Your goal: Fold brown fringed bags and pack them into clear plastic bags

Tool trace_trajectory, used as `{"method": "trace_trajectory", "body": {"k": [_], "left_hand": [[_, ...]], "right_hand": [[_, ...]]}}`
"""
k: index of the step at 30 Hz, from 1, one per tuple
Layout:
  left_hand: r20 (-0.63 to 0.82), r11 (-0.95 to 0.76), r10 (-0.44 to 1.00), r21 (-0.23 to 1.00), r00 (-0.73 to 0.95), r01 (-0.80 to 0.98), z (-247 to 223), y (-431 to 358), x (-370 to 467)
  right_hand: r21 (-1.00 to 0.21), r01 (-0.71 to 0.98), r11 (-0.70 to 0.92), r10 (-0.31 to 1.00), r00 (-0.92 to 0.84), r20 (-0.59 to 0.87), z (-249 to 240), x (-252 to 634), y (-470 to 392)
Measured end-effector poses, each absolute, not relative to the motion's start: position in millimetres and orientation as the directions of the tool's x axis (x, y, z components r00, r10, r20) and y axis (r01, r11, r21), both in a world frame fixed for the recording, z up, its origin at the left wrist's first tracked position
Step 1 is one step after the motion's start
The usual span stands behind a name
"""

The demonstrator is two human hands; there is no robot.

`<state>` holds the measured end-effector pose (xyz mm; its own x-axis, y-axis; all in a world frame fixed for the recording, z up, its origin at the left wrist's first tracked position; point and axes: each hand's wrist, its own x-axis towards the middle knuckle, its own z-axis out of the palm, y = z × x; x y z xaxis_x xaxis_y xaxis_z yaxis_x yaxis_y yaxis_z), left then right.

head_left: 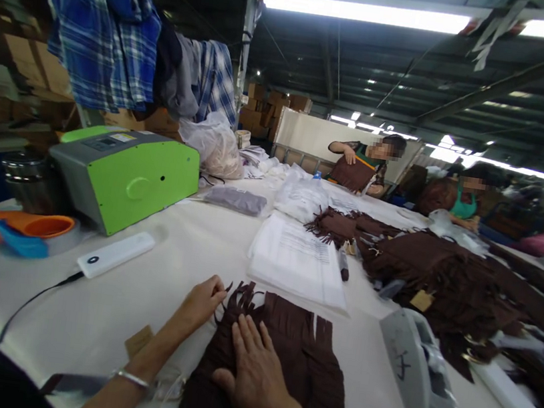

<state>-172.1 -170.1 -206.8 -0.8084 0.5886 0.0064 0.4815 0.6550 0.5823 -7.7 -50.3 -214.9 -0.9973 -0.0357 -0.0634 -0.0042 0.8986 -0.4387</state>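
Under the strip lights of a big shed, a white table runs out in front of you, with plaid shirts hung at the upper left. The brown piece lies flat at the near edge, in the middle, its fringe pointing away from you. Your right hand is open on top of it—palm down, fingers spread a little, grasping nothing. Your left hand is at its far left corner, fingertips closed on a thin strand of the fringe. A tan tag lies just beside your left forearm.

Beyond the piece are white sheets; to their right, a heap of brown fringed goods. A grey dispenser stands to your right. On your left are a white device with a black cable and a green machine. Across the table, a person holds another brown item—both hands on it.
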Motion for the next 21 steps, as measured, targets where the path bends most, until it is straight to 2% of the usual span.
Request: {"method": "trace_trajectory", "body": {"k": [4,8,12,14,16,18,21], "left_hand": [[0.02,0.523,0.665,0.701,-0.746,0.485,-201.2,-158.2,-153.0],[0.062,0.421,0.743,0.731,-0.666,0.537,-192.3,-146.5,-111.3],[0.148,0.215,0.862,0.759,-0.484,0.615,-166.7,-162.9,-93.1],[0.17,0.191,0.847,0.787,-0.504,0.587,-159.2,-177.8,-103.9],[0.202,0.28,0.75,0.766,-0.63,0.579,-166.5,-191.1,-121.3],[0.242,0.42,0.659,0.667,-0.712,0.616,-190.0,-200.3,-134.8],[0.236,0.476,0.737,0.484,-0.633,0.734,-237.6,-206.9,-133.8]], "right_hand": [[-0.493,0.035,0.869,0.009,-0.998,-0.055,-203.9,-2.7,-38.2],[-0.507,0.244,0.827,0.248,-0.967,-0.061,-189.9,9.1,-5.7],[-0.443,0.349,0.826,0.341,-0.935,-0.1,-172.3,20.3,21.9],[-0.412,0.356,0.839,0.344,-0.933,-0.106,-162.3,21.4,24.1],[-0.406,0.307,0.861,0.298,-0.951,-0.088,-154.0,18.7,18.3],[-0.418,0.206,0.885,0.198,-0.978,-0.062,-149.7,14.4,8.0],[-0.452,0.065,0.889,0.072,-0.997,-0.001,-152.5,10.1,-5.9]]}}
